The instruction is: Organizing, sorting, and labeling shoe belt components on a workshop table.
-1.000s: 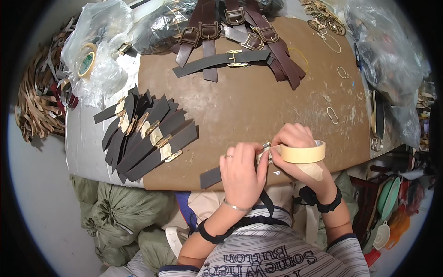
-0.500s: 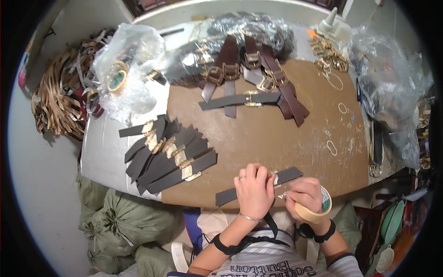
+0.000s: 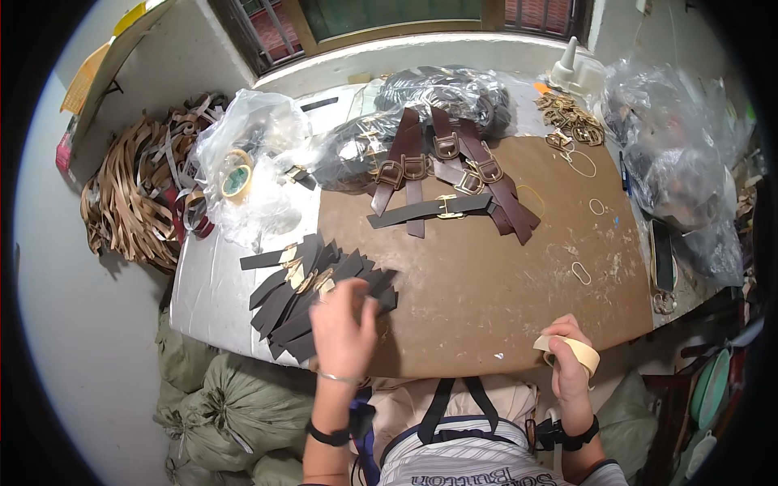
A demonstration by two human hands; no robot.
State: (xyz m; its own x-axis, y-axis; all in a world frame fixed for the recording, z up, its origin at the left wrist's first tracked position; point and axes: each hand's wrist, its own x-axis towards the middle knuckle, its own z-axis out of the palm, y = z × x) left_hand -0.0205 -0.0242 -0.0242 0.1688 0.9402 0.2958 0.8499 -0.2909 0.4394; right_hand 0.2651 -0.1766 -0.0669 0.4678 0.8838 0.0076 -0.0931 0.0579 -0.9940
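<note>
My left hand (image 3: 344,328) is over the near right side of a fanned pile of black straps (image 3: 279,304) with gold-coloured buckles. Its thumb stands apart from the fingers, with no strap visibly gripped between them; motion blurs the fingertips. At the table's front right edge, my right hand (image 3: 570,373) is closed on a roll of cream masking tape (image 3: 589,356). The tape's loose end sticks out to the left by the fingers. A small whitish scrap (image 3: 499,355) lies on the brown tabletop between the hands.
Brown buckled straps (image 3: 506,190) and one black strap (image 3: 405,214) lie toward the back. Plastic-wrapped bundles (image 3: 348,150) stand behind them. Loose buckles (image 3: 571,117) and a white bottle (image 3: 567,69) are at the back right. Another tape roll (image 3: 237,183) rests on clear plastic at left.
My left hand has moved left from the front edge to the black pile. The strap it was on no longer lies at that edge. My right hand, with the tape, has shifted slightly right.
</note>
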